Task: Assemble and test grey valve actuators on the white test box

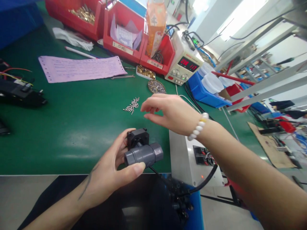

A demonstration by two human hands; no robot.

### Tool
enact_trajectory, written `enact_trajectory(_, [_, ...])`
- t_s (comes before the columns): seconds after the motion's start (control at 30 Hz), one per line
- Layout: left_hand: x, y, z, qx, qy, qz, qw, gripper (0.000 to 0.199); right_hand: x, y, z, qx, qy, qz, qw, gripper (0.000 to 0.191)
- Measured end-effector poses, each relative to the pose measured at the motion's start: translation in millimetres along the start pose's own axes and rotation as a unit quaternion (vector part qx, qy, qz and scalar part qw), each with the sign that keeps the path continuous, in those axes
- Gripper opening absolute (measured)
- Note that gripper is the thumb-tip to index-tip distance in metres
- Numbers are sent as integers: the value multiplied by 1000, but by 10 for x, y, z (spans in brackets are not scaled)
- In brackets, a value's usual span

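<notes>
A grey valve body with a black housing (144, 154) is in my left hand (120, 159), thumb across the grey pipe part and fingers behind the black part. It is held at the table's front edge, with a black cable hanging below. My right hand (165, 110) hovers over the green table, fingers curved and apart from the thumb, nothing visible between them. Just left of its fingertips lies a small pile of silver screws (131, 105). Beyond it are a round dish of small metal parts (156, 87) and a small tray of brass pieces (145, 72).
Red bins (124, 48) line the back of the green table (72, 127). A power supply (184, 64) with red digits stands beside them. A pink sheet (83, 68), a pen and a wrench lie in front. Black devices sit far left; a grey metal box (183, 159) is under my right forearm.
</notes>
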State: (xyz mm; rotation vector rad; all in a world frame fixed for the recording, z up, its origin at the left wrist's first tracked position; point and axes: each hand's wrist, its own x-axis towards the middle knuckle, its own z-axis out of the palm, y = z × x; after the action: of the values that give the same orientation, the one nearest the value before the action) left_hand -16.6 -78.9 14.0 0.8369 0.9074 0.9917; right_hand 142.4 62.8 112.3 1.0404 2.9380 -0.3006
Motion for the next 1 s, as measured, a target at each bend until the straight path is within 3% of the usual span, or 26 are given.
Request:
enact_trajectory(0.1, [0, 6, 1, -9, -11, 1, 1000, 77, 352, -46, 208, -122, -116, -14, 986, 20])
enact_trajectory(0.17, [1, 10, -1, -14, -19, 3, 1000, 75, 492, -47, 324, -151, -149, -23, 977, 25])
enact_trajectory(0.37, [3, 29, -15, -8, -23, 3, 1000, 72, 602, -41, 499, -142, -165, 4, 976, 28])
enact_trajectory(0.53, [15, 32, -19, -10, -14, 3, 1000, 71, 507, -43, 350, -93, -136, 52, 985, 20])
enact_trajectory(0.6, [21, 31, -17, -6, -6, -2, 1000, 71, 401, -38, 219, -27, -113, 71, 991, 14])
enact_trajectory(0.67, [25, 38, -11, -2, -1, -5, 1000, 72, 250, -31, 95, 139, -90, 99, 981, 9])
enact_trajectory(0.73, [23, 56, -1, -7, 0, -10, 1000, 73, 71, -29, 11, 338, -69, 115, 932, 9])
enact_trajectory(0.8, [15, 82, 13, -19, 1, -18, 1000, 72, -102, -42, -21, 442, -61, 109, 888, 10])
enact_trajectory(0.9, [-2, 115, 35, -34, 9, -29, 999, 69, -281, -94, -2, 454, -62, 102, 883, 9])
enact_trajectory(1.0, [-11, 125, 44, -40, 9, -39, 998, 70, -335, -153, 32, 359, -47, 76, 929, 9])
